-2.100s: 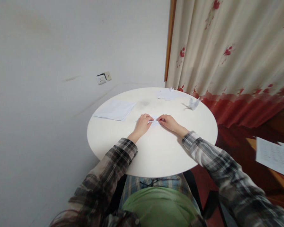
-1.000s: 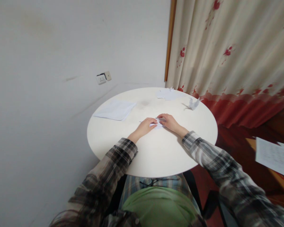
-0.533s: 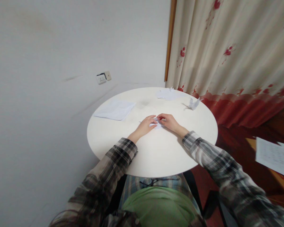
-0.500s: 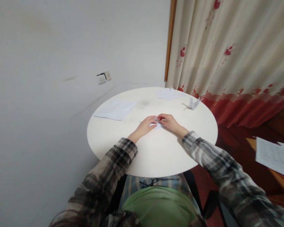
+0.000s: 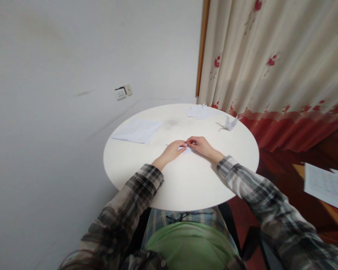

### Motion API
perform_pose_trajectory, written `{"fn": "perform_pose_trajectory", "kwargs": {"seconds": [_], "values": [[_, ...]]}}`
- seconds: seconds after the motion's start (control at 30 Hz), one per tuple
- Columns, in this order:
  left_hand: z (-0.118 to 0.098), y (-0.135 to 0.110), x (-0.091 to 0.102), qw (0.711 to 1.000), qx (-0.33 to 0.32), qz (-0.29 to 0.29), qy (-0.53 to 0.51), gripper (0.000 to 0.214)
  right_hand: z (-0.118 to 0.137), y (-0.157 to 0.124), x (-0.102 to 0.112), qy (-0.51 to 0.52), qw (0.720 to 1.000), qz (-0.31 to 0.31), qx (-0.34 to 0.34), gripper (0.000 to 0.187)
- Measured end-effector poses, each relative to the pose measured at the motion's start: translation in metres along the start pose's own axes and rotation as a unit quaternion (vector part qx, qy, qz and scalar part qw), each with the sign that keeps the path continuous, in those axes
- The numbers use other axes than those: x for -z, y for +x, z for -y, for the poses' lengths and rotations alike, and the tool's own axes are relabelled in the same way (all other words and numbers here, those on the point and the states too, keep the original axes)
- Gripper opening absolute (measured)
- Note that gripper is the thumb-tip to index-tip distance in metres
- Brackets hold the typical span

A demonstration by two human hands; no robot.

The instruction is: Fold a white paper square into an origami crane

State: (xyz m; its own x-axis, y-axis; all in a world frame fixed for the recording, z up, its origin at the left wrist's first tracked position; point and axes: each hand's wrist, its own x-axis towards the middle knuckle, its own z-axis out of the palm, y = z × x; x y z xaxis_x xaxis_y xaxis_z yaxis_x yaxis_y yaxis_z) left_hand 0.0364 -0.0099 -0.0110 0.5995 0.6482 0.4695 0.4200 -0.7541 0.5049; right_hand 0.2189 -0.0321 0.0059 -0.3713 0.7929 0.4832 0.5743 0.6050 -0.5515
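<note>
A small folded white paper point(image 5: 188, 150) lies at the middle of the round white table, partly covered by my fingers. My left hand point(image 5: 174, 149) rests on its left side, thumb and fingers closed on the paper. From the right, my right hand point(image 5: 199, 144) pinches the paper's upper part with thumb and forefinger. The fingertips of both hands nearly meet. A thin pale point sticks out to the left behind my left hand. The exact folds are too small to make out.
White paper sheets point(image 5: 136, 130) lie at the table's left. Torn-looking paper pieces point(image 5: 198, 111) are at the far edge, and a folded paper crane point(image 5: 229, 123) stands at the right. Written sheets point(image 5: 323, 183) lie on wooden furniture beyond the table, below the curtain point(image 5: 270, 75).
The fingers of both hands have shifted slightly, and their tips have drawn closer together over the paper. Everything else has stayed in place.
</note>
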Motion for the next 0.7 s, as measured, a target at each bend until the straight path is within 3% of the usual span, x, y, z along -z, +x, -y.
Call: {"fn": "perform_pose_trajectory", "kwargs": {"seconds": [0.23,0.5,0.7], "values": [[-0.001,0.000,0.002,1.000,-0.007,0.014,0.000,0.011,0.003,0.000,0.000,0.002,1.000,0.007,0.002,0.013],[-0.010,-0.002,0.005,0.998,0.058,0.002,0.010,0.020,0.001,0.000,0.001,0.012,1.000,0.014,0.008,0.016],[-0.007,-0.001,0.004,0.998,0.051,0.008,0.033,0.024,0.001,0.000,0.002,0.018,1.000,0.014,0.001,0.018]]}}
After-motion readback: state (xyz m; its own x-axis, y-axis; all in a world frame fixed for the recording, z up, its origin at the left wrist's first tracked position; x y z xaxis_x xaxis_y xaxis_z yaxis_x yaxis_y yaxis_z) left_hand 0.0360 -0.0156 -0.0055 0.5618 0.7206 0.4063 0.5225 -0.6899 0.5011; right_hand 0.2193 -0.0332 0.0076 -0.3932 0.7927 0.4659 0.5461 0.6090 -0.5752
